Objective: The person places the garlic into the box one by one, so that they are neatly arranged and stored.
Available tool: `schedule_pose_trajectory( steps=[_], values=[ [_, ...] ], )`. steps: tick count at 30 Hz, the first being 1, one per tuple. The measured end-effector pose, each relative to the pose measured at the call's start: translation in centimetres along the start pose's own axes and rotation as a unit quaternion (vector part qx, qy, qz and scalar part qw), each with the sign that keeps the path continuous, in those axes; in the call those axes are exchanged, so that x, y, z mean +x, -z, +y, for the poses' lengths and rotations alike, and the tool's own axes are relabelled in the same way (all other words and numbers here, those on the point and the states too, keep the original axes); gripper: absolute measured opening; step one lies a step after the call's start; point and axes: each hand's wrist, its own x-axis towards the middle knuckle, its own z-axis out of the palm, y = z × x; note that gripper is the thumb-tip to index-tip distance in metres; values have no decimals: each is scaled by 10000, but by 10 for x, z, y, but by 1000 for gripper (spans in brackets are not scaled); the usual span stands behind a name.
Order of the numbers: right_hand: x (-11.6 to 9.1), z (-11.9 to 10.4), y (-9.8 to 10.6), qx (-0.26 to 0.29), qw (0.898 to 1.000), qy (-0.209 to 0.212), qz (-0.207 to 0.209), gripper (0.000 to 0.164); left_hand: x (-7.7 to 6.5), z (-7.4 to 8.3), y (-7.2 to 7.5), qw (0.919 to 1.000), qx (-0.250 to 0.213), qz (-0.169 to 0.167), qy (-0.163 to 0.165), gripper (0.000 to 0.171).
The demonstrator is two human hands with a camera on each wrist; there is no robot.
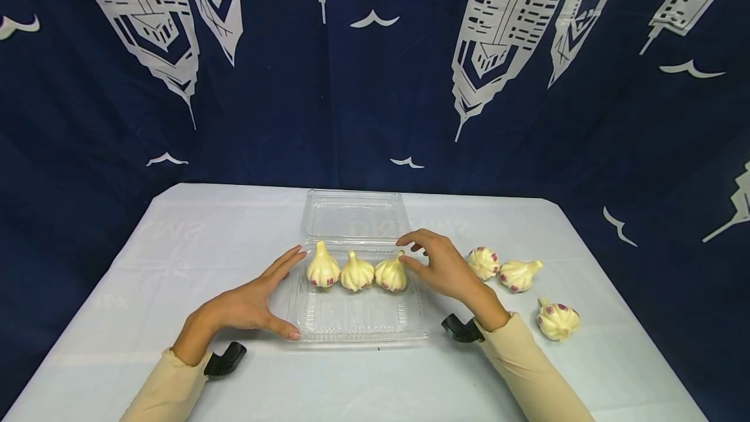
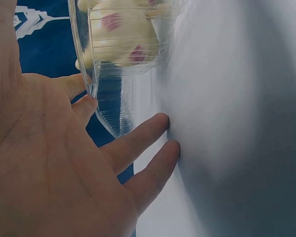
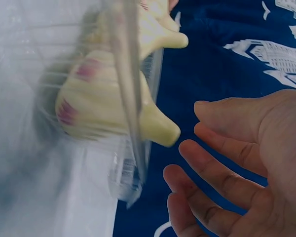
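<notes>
A clear plastic clamshell box (image 1: 357, 321) lies on the table with its lid (image 1: 354, 213) folded back behind it. Three garlic bulbs, a left one (image 1: 323, 269), a middle one (image 1: 357, 273) and a right one (image 1: 390, 274), stand side by side along the box's rear half, stems up. My left hand (image 1: 249, 305) rests along the box's left side, fingers spread, thumb at the near left corner. Over the right rim hovers my right hand (image 1: 439, 267), its fingers loosely bent beside the right bulb; the right wrist view shows a gap between fingertips (image 3: 202, 108) and stem.
Three more garlic bulbs lie right of the box: one (image 1: 483, 263) near my right wrist, another (image 1: 520, 275) beside it, and a third (image 1: 558, 320) nearer the front. A white cloth covers the table (image 1: 176, 266). Behind hangs a dark blue printed curtain (image 1: 375, 96).
</notes>
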Motion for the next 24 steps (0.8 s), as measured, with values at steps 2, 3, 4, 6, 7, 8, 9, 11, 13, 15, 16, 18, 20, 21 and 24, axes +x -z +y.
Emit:
schedule_pose_trajectory(
  steps=[2, 3, 4, 6, 7, 8, 9, 11, 13, 15, 16, 18, 20, 21, 24],
  values=[
    [-3, 1, 4, 24, 10000, -67, 56, 24, 0, 0, 0, 10000, -18, -10, -4, 134],
    [-5, 2, 6, 39, 9999, -107, 85, 24, 0, 0, 0, 10000, -21, -12, -5, 134],
    [-6, 4, 8, 45, 9998, -126, 117, 25, 0, 0, -1, 10000, -26, -16, -3, 134],
    [-10, 7, 12, 50, 9997, -179, 177, 26, 0, 0, -1, 10000, -20, -23, 2, 134],
    [-12, 9, 14, 56, 9996, -199, 206, 27, 1, -1, -1, 10000, -19, -28, 3, 134],
    [-15, 12, 17, 58, 9994, -230, 238, 27, 1, -1, -1, 10000, -12, -30, -1, 133],
    [-17, 15, 19, 46, 9993, -245, 265, 28, 1, -1, -1, 10000, -10, -33, -4, 133],
    [-21, 21, 23, 17, 9990, -313, 304, 28, 1, -2, -1, 10000, -4, -33, -9, 133],
    [-24, 26, 29, 6, 9985, -384, 380, 28, 1, -2, -1, 10000, 0, -27, 13, 133],
    [-25, 32, 36, -56, 9977, -483, 464, 28, 1, -2, -1, 10000, -2, -23, 15, 132],
    [-26, 35, 39, -75, 9973, -539, 495, 28, 1, -2, -1, 10000, -5, -20, 19, 133],
    [-27, 41, 47, -94, 9964, -655, 534, 27, 1, -1, -1, 10000, -2, -18, 26, 133],
    [-30, 47, 54, -72, 9959, -781, 460, 27, 0, 0, 0, 10000, -4, -12, 11, 133],
    [-31, 49, 58, -41, 9957, -839, 397, 27, 0, 0, 0, 10000, -4, -9, 18, 133],
    [-36, 57, 67, 92, 9950, -983, 166, 30, 1, 1, 0, 10000, 18, 10, 30, 133]
  ],
)
